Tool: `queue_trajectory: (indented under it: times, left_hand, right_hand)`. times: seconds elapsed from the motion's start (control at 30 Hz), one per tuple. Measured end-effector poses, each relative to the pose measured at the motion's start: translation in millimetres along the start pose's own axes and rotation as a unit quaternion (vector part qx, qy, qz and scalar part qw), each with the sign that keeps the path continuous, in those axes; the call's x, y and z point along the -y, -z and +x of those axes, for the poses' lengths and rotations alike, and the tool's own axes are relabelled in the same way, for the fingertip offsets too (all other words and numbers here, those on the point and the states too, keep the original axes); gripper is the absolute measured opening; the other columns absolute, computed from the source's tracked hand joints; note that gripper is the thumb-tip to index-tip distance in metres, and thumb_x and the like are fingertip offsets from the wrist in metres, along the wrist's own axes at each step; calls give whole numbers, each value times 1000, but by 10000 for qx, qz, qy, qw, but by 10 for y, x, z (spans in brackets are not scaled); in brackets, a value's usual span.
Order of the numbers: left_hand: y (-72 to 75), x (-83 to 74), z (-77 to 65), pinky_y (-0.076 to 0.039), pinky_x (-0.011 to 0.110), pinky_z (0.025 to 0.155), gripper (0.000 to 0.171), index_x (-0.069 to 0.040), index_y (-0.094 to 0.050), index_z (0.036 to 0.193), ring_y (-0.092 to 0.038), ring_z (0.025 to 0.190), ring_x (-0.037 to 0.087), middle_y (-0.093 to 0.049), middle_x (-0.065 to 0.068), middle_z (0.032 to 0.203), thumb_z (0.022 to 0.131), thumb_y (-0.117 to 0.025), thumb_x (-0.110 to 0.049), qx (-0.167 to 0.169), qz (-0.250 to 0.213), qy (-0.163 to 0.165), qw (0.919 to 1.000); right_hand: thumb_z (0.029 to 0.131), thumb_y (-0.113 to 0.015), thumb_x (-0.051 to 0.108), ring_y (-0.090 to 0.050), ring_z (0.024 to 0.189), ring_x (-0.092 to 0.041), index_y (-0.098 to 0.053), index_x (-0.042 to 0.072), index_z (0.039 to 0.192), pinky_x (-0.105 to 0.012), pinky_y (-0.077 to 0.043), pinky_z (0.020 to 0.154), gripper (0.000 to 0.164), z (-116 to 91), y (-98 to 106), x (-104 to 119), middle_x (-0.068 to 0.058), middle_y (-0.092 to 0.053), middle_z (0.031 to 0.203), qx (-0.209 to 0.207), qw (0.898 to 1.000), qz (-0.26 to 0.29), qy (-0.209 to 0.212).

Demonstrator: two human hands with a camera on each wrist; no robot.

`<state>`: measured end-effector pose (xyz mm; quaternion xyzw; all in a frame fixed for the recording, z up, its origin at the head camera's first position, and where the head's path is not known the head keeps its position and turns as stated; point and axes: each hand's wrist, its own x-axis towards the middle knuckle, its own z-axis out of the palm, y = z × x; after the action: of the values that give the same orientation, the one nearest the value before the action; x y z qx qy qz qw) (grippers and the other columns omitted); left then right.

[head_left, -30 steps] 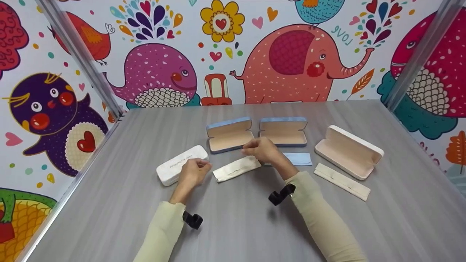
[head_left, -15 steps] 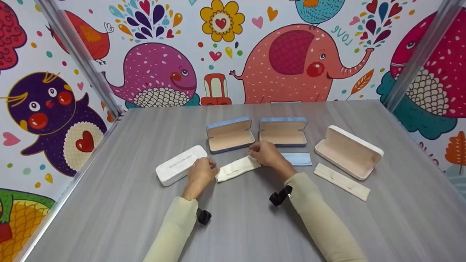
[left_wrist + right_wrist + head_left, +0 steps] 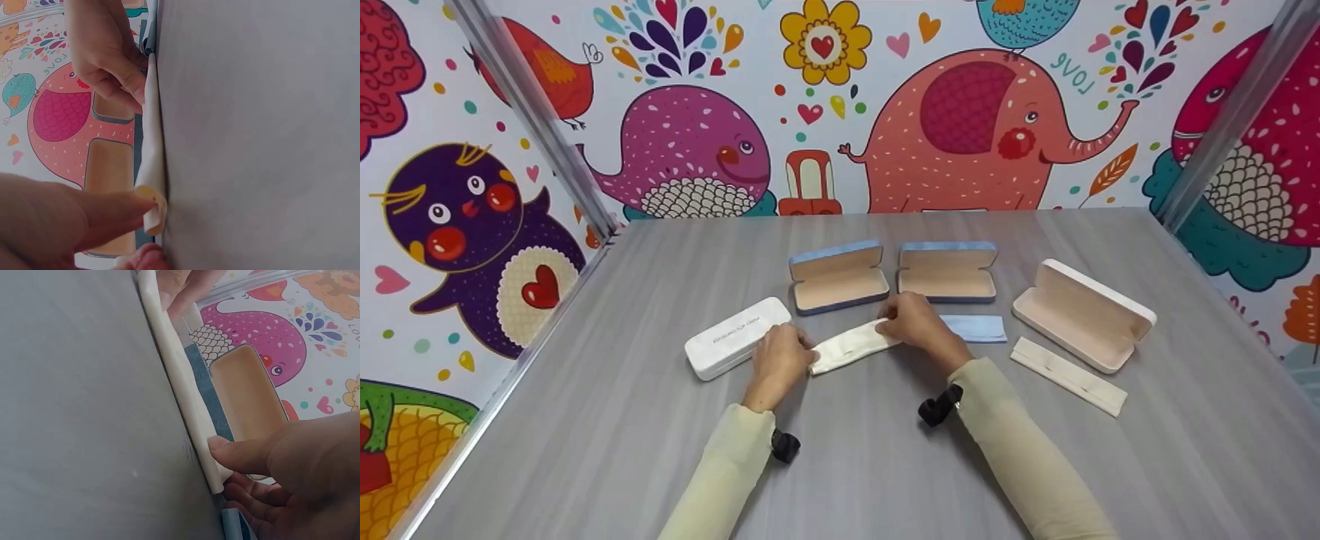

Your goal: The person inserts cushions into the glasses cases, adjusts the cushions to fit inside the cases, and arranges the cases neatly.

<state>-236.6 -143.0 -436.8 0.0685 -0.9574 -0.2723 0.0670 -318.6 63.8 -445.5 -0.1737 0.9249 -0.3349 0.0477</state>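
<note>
I see left hand [image 3: 784, 356], right hand [image 3: 915, 322] pinching opposite ends of long cream cloth pouch [image 3: 846, 349], twelve o'clock. Uneven pull could unfold it; right hand might snag rectangular pale-blue cloth [image 3: 979, 328], pouch's three o'clock.

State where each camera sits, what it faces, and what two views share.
Head: on the head, facing forward and down at the table; left hand, right hand and sleeves show.
Left wrist: on that wrist, facing along the cream cloth toward the right hand; left hand at lower left.
Right wrist: on that wrist, facing along the cream cloth toward the left hand; right hand at lower right.
Shared: both wrist views show the cream cloth and both hands.
</note>
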Motion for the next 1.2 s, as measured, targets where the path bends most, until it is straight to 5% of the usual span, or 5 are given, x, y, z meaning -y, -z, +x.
queue_trajectory:
  times: [0.3, 0.53, 0.83, 0.97, 1.2]
  left_hand:
    - [145, 31, 112, -42, 22, 56, 9, -8, -65, 75, -53, 63, 12, -61, 1, 72, 72, -70, -15, 925, -1115, 236, 9892]
    - [197, 136, 182, -56, 34, 64, 12, 2, -53, 91, -59, 72, 17, -59, 7, 84, 84, -58, -6, 2073, -3251, 519, 9212]
    - [151, 185, 246, -56, 33, 63, 24, 6, -52, 104, -62, 69, 16, -62, 12, 88, 83, -61, 2, 2027, -3774, 571, 9018]
    - [163, 246, 273, -56, 35, 67, 33, 6, -53, 112, -63, 72, 17, -62, 12, 90, 81, -63, 3, 2330, -3849, 477, 8918]
    - [237, 356, 362, -54, 44, 78, 42, 6, -46, 120, -62, 85, 21, -56, 12, 98, 81, -58, 9, 3074, -4622, 431, 8307]
  right_hand:
    - [80, -71, 20, -46, 62, -10, -64, 7, 81, -22, -38, 53, 15, -30, 185, -4, 2, -55, 71, 808, 9930, 856, -123]
    - [84, -66, 17, -49, 60, -11, -59, -1, 88, -23, -41, 55, 19, -32, 277, -56, 0, -55, 68, 1241, 9707, 2055, 129]
    - [81, -69, 11, -51, 63, -7, -59, -1, 95, -24, -45, 59, 21, -18, 274, -104, 5, -57, 68, 1064, 9591, 2619, -171]
    - [79, -71, 13, -55, 65, -6, -60, 0, 104, -25, -47, 64, 31, -19, 283, -124, 5, -62, 72, 1247, 9555, 2662, -252]
    - [79, -69, 6, -56, 63, -8, -57, -2, 116, -25, -49, 62, 40, -13, 294, -139, 5, -57, 65, 1561, 9382, 3071, -325]
